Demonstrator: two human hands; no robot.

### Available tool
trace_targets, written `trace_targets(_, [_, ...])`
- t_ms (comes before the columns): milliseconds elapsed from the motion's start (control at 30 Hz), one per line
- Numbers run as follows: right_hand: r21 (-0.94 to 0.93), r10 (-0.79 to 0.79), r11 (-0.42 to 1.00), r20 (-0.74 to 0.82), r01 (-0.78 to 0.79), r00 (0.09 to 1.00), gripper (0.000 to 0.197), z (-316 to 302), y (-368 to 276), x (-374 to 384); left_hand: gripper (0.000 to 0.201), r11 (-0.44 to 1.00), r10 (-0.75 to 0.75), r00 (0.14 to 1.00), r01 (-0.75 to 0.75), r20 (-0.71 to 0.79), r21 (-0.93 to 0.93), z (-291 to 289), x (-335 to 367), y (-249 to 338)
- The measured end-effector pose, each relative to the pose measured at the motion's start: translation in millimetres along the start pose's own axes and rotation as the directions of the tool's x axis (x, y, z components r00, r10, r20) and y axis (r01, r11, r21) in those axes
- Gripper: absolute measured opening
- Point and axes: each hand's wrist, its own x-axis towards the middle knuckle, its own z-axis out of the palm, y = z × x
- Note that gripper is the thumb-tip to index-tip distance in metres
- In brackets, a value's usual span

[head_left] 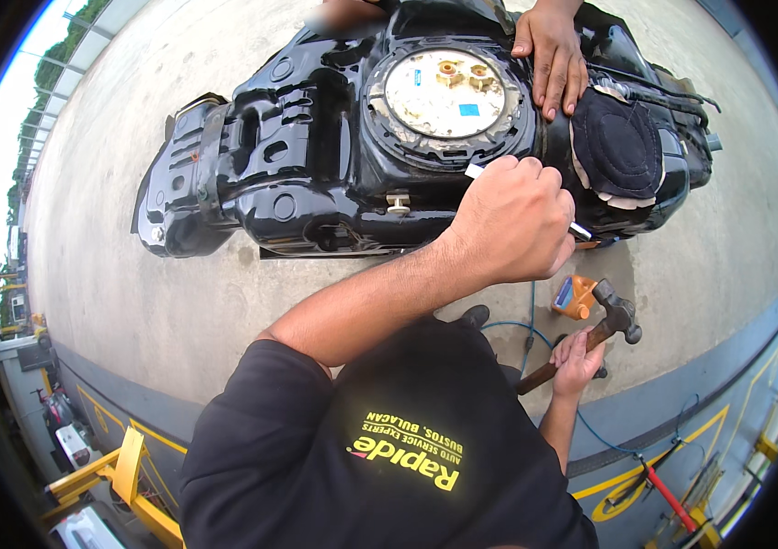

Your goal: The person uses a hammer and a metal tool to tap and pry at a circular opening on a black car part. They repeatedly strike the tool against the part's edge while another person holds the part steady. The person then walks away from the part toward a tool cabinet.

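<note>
Left hand (512, 220): grip closed round a metal punch (475, 171), tip at the black fuel tank (316, 156) ring;
Right hand (576, 361): grip closed round a hammer (590, 334), below the tank

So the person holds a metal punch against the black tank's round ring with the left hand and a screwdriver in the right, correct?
Not quite: the right hand holds a hammer, not a screwdriver, as the head view shows. The left hand does hold the metal punch against the black tank.

tank (297, 174): glossy black
round cover (445, 92): off-white, with brass-coloured fittings and a small blue patch
pad (617, 146): dark navy, with stitched rings and a pale edge
hammer (581, 343): brown handle, dark grey head
floor (151, 302): pale grey concrete
shirt (389, 457): black, with yellow print
</note>
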Motion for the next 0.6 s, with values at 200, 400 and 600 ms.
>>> trace_targets(200, [-0.032,0.074,0.997,0.149,-0.07,0.986,0.018,-9.0,3.1,23.2,0.017,0.999,-0.035,0.982,0.041,-0.187,0.027,2.0,-12.2,-18.9])
trace_targets(400, [-0.047,0.062,0.997,0.143,-0.055,0.988,0.019,10.7,-5.3,-4.8,0.019,1.0,-0.018,0.964,0.021,-0.267,0.007,5.1,-17.1,-29.4])
trace_targets(600, [0.123,-0.015,0.992,0.077,0.005,0.997,0.033,51.7,-28.3,-25.8,0.02,1.0,-0.015,0.938,0.005,-0.347,-0.028,8.6,-16.0,-38.2])
